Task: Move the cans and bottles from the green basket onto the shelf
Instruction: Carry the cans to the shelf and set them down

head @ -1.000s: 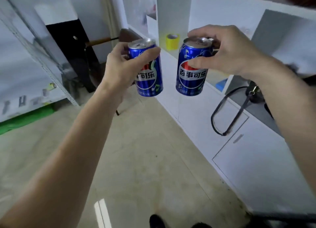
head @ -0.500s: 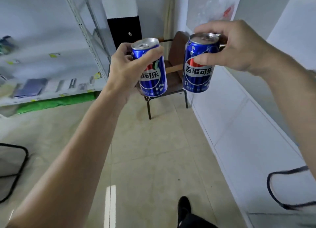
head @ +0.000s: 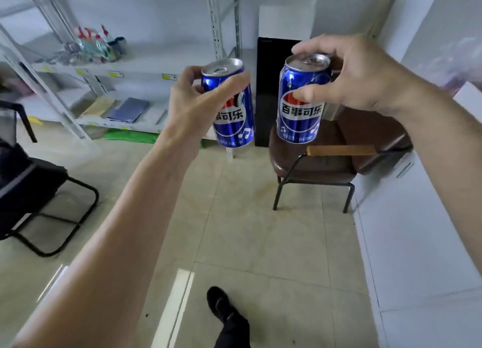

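Gripping blue can [head: 233, 112] in left hand [head: 198, 105], slightly tilted | right hand [head: 357, 76] grasps second blue can [head: 300, 105] at 3 o'clock, apart | shelf [head: 122, 73] at 10 o'clock

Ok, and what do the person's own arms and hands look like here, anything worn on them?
Both forearms are bare along all that shows: no sleeves, no gloves. The left hand and right hand show no ring, watch or band on the parts in view. Lower down, a dark trouser leg and black shoe show.
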